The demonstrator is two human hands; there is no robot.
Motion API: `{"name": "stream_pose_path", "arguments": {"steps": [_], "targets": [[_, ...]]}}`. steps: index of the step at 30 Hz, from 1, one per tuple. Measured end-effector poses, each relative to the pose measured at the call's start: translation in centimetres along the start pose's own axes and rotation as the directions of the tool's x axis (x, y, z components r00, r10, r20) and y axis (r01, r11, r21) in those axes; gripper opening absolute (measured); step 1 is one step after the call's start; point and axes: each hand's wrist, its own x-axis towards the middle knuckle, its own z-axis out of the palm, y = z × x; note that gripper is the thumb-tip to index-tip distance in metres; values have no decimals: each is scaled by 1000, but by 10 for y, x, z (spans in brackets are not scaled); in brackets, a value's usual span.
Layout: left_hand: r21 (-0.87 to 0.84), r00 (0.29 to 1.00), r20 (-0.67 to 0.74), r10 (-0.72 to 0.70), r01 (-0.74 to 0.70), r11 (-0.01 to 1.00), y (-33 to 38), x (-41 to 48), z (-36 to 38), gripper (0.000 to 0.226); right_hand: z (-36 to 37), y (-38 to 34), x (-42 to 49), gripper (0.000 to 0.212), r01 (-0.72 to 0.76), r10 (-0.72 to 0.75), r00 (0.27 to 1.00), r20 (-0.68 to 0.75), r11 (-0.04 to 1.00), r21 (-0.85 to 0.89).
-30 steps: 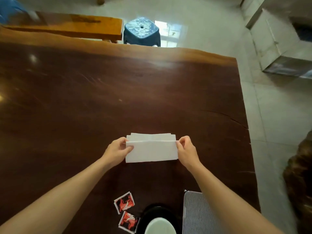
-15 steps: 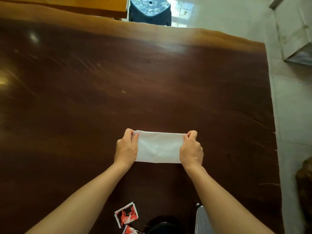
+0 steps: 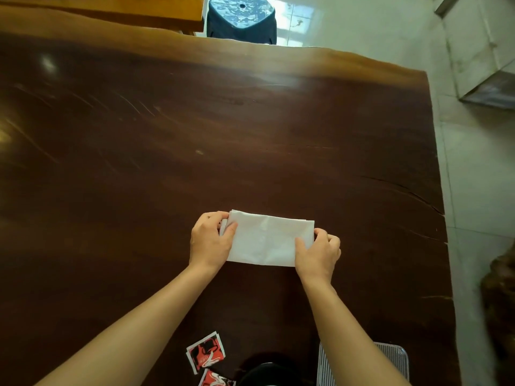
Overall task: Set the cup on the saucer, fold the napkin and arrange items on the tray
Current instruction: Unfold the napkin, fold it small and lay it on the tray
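A white napkin, folded into a flat rectangle, lies on the dark wooden table. My left hand pinches its left end between thumb and fingers. At the right end, my right hand pinches the napkin with curled fingers. A ribbed silver tray shows at the bottom edge under my right forearm. The dark rim of a saucer peeks in at the bottom; the cup is out of view.
Two red, black and white sachets lie near the bottom edge, left of the saucer. A blue stool and a wooden bench stand beyond the table's far edge. The table's right edge borders tiled floor.
The near flap was folded over onto the far half, making a narrower rectangle. Both hands now sit at the napkin's ends, the right one lower than half a second ago. The view tilted forward.
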Motion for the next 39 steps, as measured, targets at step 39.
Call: {"name": "stream_pose_path", "arguments": {"steps": [39], "targets": [[298,997,14,82,-82,951,-4,-27,1,54,-16,-9,19,22,75,-85,990,115,993,94]]}}
